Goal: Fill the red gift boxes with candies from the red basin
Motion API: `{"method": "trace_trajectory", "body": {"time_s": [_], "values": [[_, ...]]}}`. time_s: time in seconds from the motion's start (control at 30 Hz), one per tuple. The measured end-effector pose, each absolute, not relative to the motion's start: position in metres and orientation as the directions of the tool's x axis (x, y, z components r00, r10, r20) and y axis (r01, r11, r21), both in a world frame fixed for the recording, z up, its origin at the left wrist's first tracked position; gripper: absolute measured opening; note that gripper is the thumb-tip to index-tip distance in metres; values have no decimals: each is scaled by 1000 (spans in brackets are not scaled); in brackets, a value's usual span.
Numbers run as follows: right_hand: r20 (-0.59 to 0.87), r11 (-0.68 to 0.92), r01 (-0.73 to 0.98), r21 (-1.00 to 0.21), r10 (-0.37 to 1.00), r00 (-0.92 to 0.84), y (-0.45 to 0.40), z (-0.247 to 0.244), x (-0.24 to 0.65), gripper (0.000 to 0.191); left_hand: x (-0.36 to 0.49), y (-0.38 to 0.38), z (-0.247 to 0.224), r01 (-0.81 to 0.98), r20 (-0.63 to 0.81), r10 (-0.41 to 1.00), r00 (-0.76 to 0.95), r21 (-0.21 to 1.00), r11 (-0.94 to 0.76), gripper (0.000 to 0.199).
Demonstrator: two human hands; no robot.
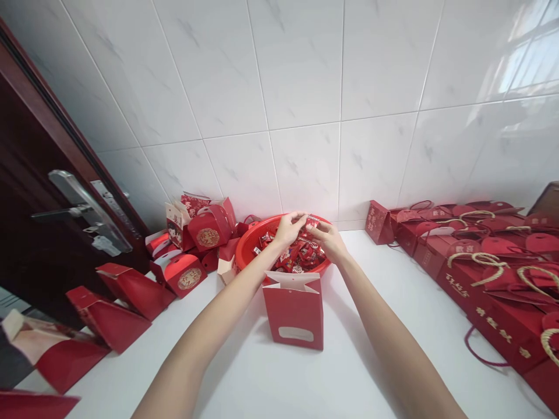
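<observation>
Over the far side of a red plastic basket (247,237), both my hands come together at a small red wrapped candy (312,221). My right hand (328,240) pinches it from the right. The fingertips of my left hand (289,229) are closed at its left edge; part of the grip is hidden. Heaped in the basket are many shiny red wrapped candies (298,256). Between my forearms, in front of the basket, a red paper gift box (293,308) stands upright with its top open and a pale oval window low on its front.
Folded red gift boxes (181,273) pile up at the left, and several more (126,285) line the table's left edge beside a dark door (39,174). Rows of red boxes with rope handles (480,279) fill the right side. A tiled wall (301,163) rises behind the white table (262,384).
</observation>
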State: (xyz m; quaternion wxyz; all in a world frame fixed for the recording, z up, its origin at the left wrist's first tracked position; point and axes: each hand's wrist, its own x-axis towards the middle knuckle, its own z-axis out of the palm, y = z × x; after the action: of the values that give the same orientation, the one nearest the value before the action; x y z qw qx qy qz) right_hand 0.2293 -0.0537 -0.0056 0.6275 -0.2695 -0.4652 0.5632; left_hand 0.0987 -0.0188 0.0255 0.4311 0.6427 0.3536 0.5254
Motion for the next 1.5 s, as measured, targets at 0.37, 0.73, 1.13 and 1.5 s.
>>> {"method": "trace_trajectory", "body": {"time_s": [0.37, 0.73, 1.13, 1.5], "values": [[360, 382, -395, -836, 924, 131, -56, -5, 223, 30, 80, -22, 22, 58, 347, 919, 187, 930, -363, 31], [282, 415, -354, -838, 885, 371, -50, -9, 222, 18, 61, -7, -9, 729, 39, 927, 372, 606, -318, 42], [249, 393, -393, -831, 895, 369, -50, -8, 222, 24, 55, 9, 2, 534, 159, 947, 280, 793, -292, 13], [242, 340, -471, -814, 935, 258, -53, -5, 224, 27, 53, -8, 22, 21, 181, 954, 237, 981, -192, 32]]}}
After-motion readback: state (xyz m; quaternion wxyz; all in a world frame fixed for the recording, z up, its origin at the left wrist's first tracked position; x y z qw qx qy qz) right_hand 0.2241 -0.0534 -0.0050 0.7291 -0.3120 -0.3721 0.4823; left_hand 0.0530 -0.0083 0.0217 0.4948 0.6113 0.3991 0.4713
